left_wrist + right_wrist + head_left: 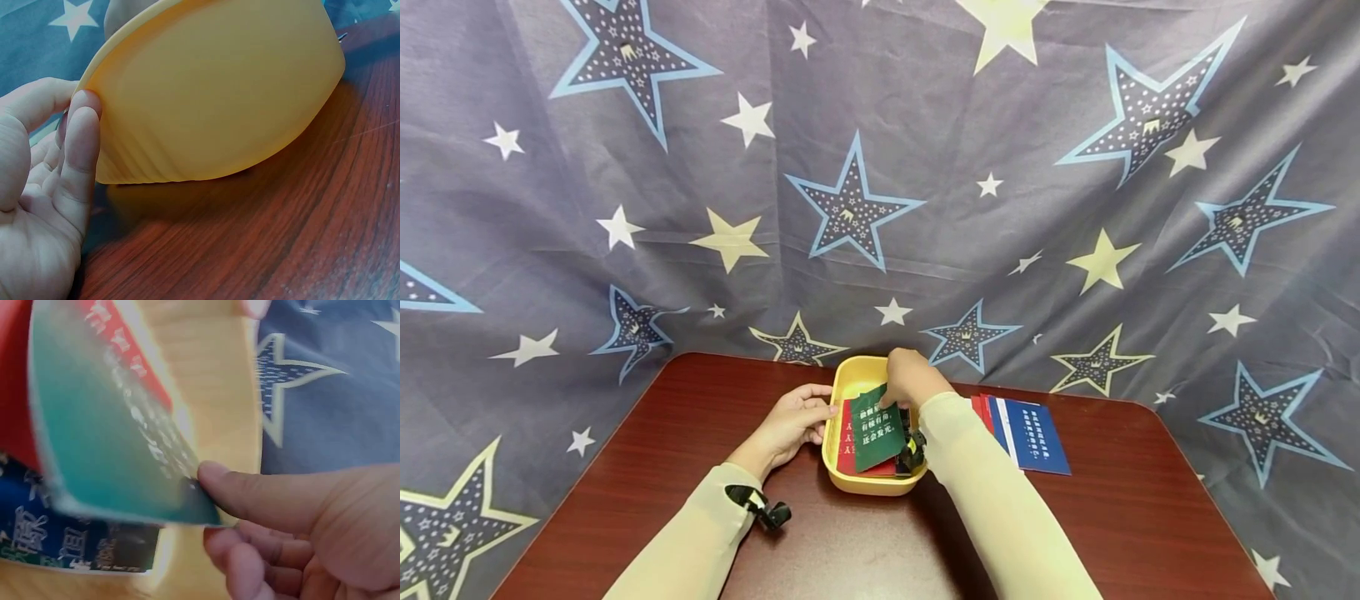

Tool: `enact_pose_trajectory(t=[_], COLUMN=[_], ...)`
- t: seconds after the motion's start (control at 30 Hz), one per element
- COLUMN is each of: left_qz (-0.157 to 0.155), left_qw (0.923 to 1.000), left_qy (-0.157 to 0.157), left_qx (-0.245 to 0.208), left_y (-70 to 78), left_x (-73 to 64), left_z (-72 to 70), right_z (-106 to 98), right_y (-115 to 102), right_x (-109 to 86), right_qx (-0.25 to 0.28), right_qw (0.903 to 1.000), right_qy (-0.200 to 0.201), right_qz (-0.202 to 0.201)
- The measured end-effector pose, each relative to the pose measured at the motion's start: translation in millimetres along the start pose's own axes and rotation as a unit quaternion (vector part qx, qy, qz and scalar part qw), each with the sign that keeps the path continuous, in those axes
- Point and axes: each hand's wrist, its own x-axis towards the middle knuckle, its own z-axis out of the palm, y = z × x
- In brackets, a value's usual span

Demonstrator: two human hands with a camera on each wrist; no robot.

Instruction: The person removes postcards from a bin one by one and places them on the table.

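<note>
A yellow plastic container (868, 486) stands near the back of the table in the head view. My left hand (786, 423) pinches its left rim; the left wrist view shows thumb and fingers at the edge. Inside the container, my right hand (913, 379) holds a green card (877, 442) with white printed characters. In the right wrist view, the thumb and fingers pinch a corner of this card, which is tilted and blurred. Beneath it lie a red card (846, 450) and a dark blue card (37, 519) with pale characters.
On the reddish-brown table (1120, 500), right of the container, lie overlapping cards, a blue card (1039, 437) on top and red ones at their left. A grey star-patterned cloth (955, 242) hangs behind the table. Both wrists wear black camera mounts.
</note>
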Motion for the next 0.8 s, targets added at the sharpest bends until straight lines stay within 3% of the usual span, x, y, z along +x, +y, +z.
enact_pose_trajectory(t=[0.33, 0.43, 0.67, 0.8], left_qz=[0.0, 0.0, 0.001, 0.001], left_qw=[1.0, 1.0, 1.0, 1.0], left_qy=[0.002, 0.003, -0.003, -0.001], left_qx=[-0.005, -0.005, -0.004, -0.005], left_y=[0.7, 0.4, -0.2, 0.0], left_x=[-0.3, 0.1, 1.5, 0.2], left_z=[-0.4, -0.4, -1.0, -0.9], right_z=[-20, -24, -31, -36], right_y=[35, 51, 87, 106], right_x=[-10.2, -17.3, -40.8, -53.8], right_qx=[0.132, 0.175, 0.288, 0.284], right_qw=[0.9908, 0.9837, 0.9549, 0.9536], right_qy=[0.027, 0.042, 0.073, 0.098], right_qz=[0.01, -0.004, -0.005, -0.006])
